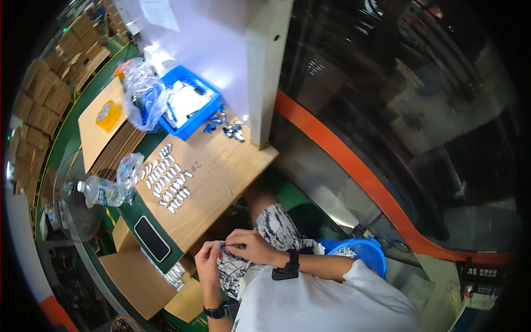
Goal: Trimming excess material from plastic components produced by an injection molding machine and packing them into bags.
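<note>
Above my lap, just off the near edge of the wooden board, my two hands meet at their fingertips. My left hand (208,264) is closed in a pinch on a small blue piece (222,244); its exact kind is too small to tell. Against the same spot, the thumb and fingers of my right hand (251,247) are pressed together, and what they grip is hidden. Several small silvery cylinders (168,176) lie in rows on the wooden board (213,202). A loose pile of blue and silvery pieces (235,131) lies at its far corner.
A blue bin (191,127) and plastic bags (145,97) stand at the back. Left are yellow tape (109,115), a bottle (102,192), a phone (152,238) and an open carton (138,282). A blue bucket (371,255) stands right, beside an orange-edged machine (354,160).
</note>
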The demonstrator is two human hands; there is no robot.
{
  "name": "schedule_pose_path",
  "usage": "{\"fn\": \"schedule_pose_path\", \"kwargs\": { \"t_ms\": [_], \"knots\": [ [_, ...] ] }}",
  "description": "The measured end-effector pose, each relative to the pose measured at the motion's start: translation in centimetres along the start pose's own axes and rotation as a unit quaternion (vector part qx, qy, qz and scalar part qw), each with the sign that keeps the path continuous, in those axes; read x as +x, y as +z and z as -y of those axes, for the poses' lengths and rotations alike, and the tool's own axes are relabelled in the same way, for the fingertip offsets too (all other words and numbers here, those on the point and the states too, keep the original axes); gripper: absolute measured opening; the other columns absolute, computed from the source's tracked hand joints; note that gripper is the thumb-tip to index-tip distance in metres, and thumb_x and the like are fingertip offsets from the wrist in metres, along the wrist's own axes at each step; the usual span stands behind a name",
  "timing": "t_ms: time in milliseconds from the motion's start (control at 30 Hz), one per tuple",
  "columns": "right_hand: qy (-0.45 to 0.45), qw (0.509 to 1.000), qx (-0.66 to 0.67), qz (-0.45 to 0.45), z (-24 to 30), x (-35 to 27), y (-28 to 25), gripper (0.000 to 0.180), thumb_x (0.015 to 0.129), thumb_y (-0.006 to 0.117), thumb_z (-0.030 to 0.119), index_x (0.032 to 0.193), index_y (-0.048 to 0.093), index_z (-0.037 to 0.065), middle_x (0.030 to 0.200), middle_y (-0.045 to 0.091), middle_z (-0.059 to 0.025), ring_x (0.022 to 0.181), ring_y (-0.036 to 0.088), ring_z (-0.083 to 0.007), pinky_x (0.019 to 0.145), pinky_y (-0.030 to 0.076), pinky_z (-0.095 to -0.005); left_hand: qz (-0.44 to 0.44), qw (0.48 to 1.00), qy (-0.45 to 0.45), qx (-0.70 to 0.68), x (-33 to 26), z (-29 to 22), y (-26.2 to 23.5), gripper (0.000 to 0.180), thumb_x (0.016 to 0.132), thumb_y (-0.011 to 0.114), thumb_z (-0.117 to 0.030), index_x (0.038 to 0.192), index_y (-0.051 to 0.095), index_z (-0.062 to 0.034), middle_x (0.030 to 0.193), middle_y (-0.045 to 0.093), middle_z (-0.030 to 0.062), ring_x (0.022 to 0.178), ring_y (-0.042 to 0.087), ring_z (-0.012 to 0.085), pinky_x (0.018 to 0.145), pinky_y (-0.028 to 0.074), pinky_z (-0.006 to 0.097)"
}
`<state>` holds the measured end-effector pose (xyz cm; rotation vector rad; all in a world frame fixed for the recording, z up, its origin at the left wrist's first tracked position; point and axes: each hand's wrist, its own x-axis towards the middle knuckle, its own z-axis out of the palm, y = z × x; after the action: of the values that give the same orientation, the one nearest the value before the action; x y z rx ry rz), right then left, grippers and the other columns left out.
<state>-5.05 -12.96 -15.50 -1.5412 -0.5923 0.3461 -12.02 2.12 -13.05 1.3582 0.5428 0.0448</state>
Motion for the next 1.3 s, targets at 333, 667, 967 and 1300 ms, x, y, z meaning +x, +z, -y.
{"fn": "schedule_pose_path", "kwargs": {
  "t_ms": [333,667,967,1300],
  "knots": [
    [-0.047,0.998,-0.033,-0.022,-0.4,-0.1,0.6,0.012,0.079,0.071,0.006,0.089,0.069,0.001,0.089,0.064,-0.0088,0.081,0.062,-0.0242,0.071,0.051,-0.0326,-0.033,0.999,-0.009,-0.014,0.2,1.0,-1.1,0.012,0.093,0.061,-0.012,0.095,0.065,-0.0006,0.09,0.064,0.0033,0.07,0.049,0.0064,0.063,0.039,0.02],
    [-0.09,0.994,-0.042,-0.053,0.2,0.2,0.9,0.016,0.076,0.072,0.003,0.092,0.072,0.004,0.088,0.064,-0.006,0.083,0.061,-0.0225,0.071,0.05,-0.0319,-0.069,0.997,-0.033,-0.005,-1.0,-0.4,-1.3,0.016,0.096,0.055,-0.014,0.088,0.058,-0.0012,0.073,0.053,0.0004,0.065,0.048,0.0072,0.059,0.038,0.021],
    [-0.182,0.972,-0.143,-0.03,2.1,1.3,0.0,0.033,0.067,0.071,-0.003,0.098,0.072,0.007,0.094,0.063,-0.0062,0.085,0.061,-0.0253,0.071,0.051,-0.0344,0.043,0.996,-0.06,-0.04,-2.2,-1.8,-0.8,0.019,0.098,0.052,-0.017,0.09,0.06,-0.0022,0.078,0.059,0.0023,0.07,0.056,0.0099,0.064,0.045,0.024],
    [-0.225,0.959,-0.171,-0.007,4.4,1.9,0.0,0.03,0.067,0.072,-0.006,0.095,0.072,0.004,0.091,0.067,-0.0074,0.082,0.062,-0.0252,0.069,0.052,-0.0331,0.115,0.99,-0.045,-0.065,-3.3,-4.4,-0.5,0.023,0.101,0.048,-0.017,0.095,0.063,-0.0001,0.08,0.062,0.0028,0.074,0.054,0.009,0.069,0.045,0.023]
  ]
}}
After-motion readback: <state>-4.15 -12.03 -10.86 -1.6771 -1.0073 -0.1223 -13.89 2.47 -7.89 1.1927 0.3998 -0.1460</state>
